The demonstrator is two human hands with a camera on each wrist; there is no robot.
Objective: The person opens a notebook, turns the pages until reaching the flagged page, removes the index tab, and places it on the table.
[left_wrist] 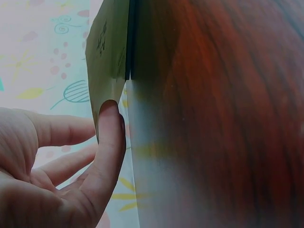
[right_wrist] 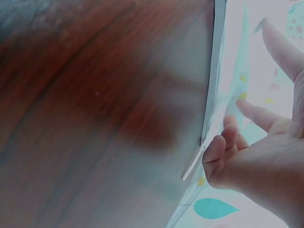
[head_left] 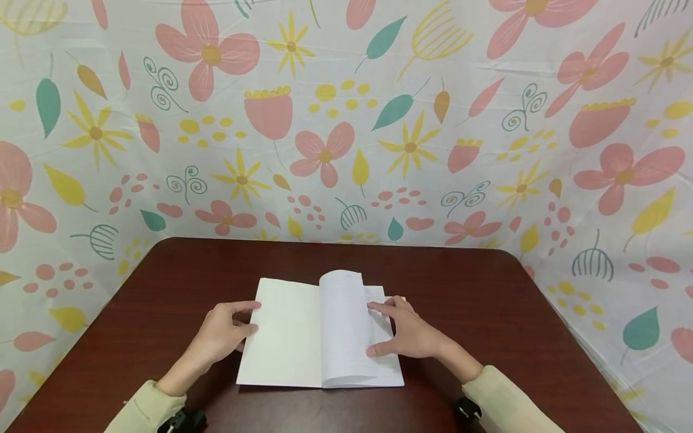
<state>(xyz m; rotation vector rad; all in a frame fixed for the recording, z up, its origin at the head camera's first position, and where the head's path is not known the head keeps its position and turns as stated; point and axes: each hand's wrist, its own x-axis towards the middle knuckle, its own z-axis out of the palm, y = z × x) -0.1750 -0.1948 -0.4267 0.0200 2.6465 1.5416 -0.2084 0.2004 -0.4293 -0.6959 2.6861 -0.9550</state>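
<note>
A notebook lies spread on the table, its left side a blank cream sheet. One white page arches up near the middle, and lined paper shows beneath it at the right. My left hand pinches the outer left edge of the notebook; in the left wrist view a thumb and fingers sit on both sides of the cover, which has small dark marks. My right hand is at the right side, its thumb and index finger spread and touching the arched page. In the right wrist view, its other fingers bend loosely.
The dark reddish-brown table has rounded far corners. Behind and beside it hangs a white cloth with flower and leaf prints. Dark wrist devices sit by both pale sleeves.
</note>
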